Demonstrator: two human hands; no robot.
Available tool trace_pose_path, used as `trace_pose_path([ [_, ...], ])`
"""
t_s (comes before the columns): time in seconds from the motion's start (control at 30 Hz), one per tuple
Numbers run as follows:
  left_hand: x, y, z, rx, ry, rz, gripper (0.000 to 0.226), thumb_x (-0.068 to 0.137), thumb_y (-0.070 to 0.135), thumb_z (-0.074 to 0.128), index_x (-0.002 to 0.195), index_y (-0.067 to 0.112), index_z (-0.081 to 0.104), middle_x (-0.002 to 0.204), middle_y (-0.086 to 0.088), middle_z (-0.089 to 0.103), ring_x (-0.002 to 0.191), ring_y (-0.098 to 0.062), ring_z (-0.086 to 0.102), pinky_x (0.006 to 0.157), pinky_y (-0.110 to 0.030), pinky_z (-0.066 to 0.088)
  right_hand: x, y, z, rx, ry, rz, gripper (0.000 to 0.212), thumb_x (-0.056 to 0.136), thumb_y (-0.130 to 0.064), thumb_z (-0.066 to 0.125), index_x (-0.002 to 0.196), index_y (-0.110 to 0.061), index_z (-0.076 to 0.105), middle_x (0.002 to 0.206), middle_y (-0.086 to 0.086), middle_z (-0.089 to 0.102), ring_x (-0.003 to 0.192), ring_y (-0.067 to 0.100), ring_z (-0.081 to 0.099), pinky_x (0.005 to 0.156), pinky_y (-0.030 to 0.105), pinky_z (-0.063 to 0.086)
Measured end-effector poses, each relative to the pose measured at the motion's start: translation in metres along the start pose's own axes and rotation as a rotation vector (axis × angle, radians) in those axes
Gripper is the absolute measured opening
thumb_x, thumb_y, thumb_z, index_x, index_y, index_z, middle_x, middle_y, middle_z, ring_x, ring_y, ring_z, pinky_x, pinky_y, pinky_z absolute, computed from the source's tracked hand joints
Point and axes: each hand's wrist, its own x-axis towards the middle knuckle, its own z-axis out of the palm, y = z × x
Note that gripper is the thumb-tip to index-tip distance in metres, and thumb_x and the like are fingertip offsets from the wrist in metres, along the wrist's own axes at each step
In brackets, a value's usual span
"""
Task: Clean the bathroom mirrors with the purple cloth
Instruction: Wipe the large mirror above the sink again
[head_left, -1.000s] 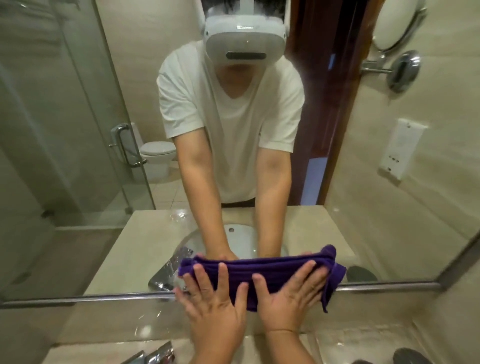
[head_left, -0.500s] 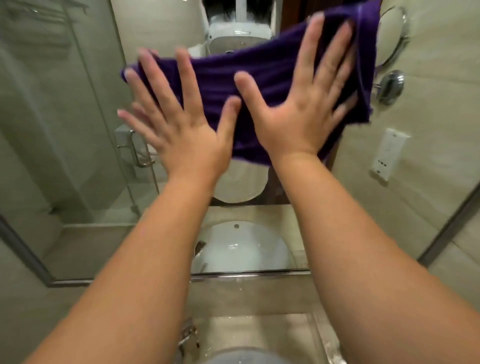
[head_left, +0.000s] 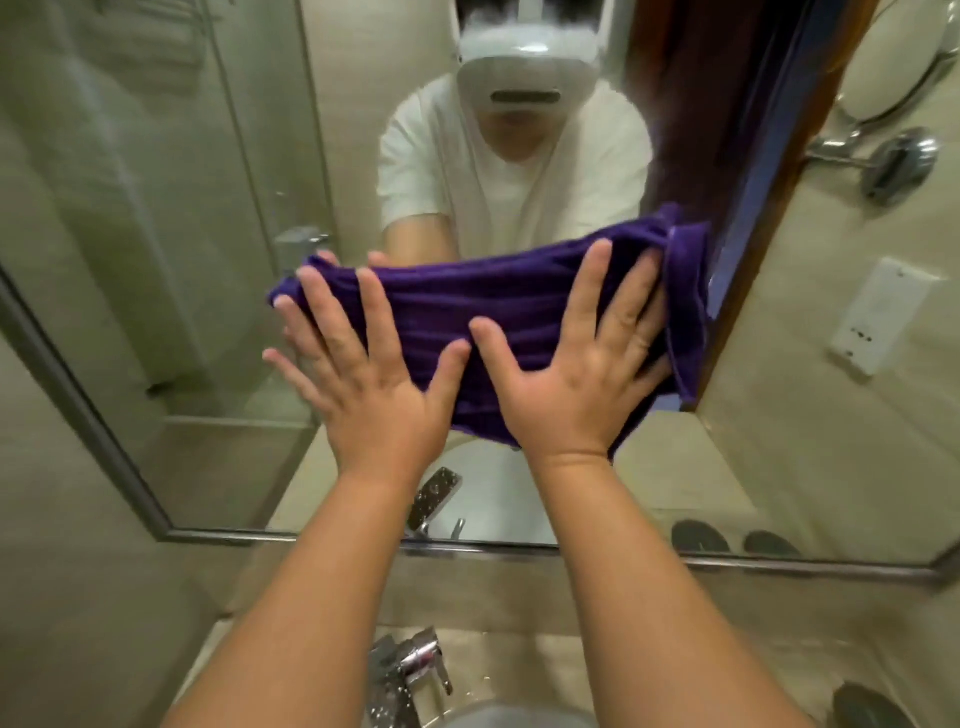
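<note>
Both hands flat on the glass now. The purple cloth is spread wide across the middle of the wall mirror, well above its bottom edge, its right end bunched and hanging in a fold.

The left hand is open, fingers straight and fanned. Its thumb and inner fingers press the cloth's left end, while its outer fingers lie on bare glass. The right hand is open too, palm and splayed fingers pressing the cloth's right half against the mirror.

That's a drop: half a second back the cloth was up near the mirror's top edge, and 1 second ago it sat right on the bottom frame. So up, and now coming down again.

Writing? The white wall plate on the right carries a few small marks, too small to read. Above it hangs the round swing-arm mirror. Below the arms, the chrome faucet, speckled with drops, stands over the sink.
</note>
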Motion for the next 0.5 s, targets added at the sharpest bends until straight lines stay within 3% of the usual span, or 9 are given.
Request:
trace_pose_path([
  [0.13,-0.122,-0.039,0.042,-0.047,-0.128,0.015,0.091,0.094,0.073,0.032,0.158,0.024,-0.01,0.163,-0.02,-0.012,0.146,-0.053,0.001,0.112,-0.075,0.005,-0.12,0.047,0.025,-0.041,-0.254,0.072,0.099,0.078,-0.088,0.035,0.152,-0.024,0.016,0.148,0.026,0.024,0.123,0.048,0.039,0.086,0.07,0.043],
  [0.2,-0.175,-0.053,0.052,-0.03,-0.225,-0.02,0.091,0.093,0.075,0.029,0.158,0.024,-0.011,0.163,-0.016,-0.02,0.146,-0.053,-0.001,0.108,-0.079,0.011,-0.169,0.063,0.027,-0.063,-0.403,0.14,0.095,0.081,-0.087,0.025,0.149,-0.021,0.015,0.138,0.04,0.034,0.11,0.059,0.051,0.076,0.074,0.045],
  [0.27,-0.208,-0.061,0.059,-0.019,-0.306,-0.065,0.092,0.092,0.076,0.028,0.158,0.023,-0.01,0.164,-0.016,-0.019,0.148,-0.05,-0.005,0.107,-0.079,0.014,-0.198,0.072,0.027,-0.041,-0.496,0.204,0.095,0.084,-0.087,0.015,0.155,-0.024,0.009,0.132,0.046,0.038,0.107,0.062,0.051,0.069,0.077,0.045],
  [0.37,-0.217,-0.065,0.063,0.02,-0.352,-0.08,0.093,0.092,0.077,0.028,0.158,0.022,-0.006,0.164,-0.018,-0.014,0.148,-0.051,-0.002,0.112,-0.075,0.01,-0.204,0.076,0.028,0.003,-0.535,0.234,0.101,0.085,-0.086,0.014,0.16,-0.022,-0.007,0.138,0.039,0.031,0.116,0.052,0.041,0.07,0.077,0.044],
  [0.5,-0.207,-0.057,0.049,0.02,-0.418,-0.133,0.092,0.09,0.08,0.022,0.159,0.026,-0.008,0.165,-0.015,-0.013,0.15,-0.045,-0.004,0.112,-0.075,0.007,-0.191,0.068,0.015,0.023,-0.624,0.266,0.1,0.085,-0.086,0.01,0.159,-0.021,-0.009,0.134,0.047,0.045,0.106,0.067,0.056,0.073,0.074,0.047],
])
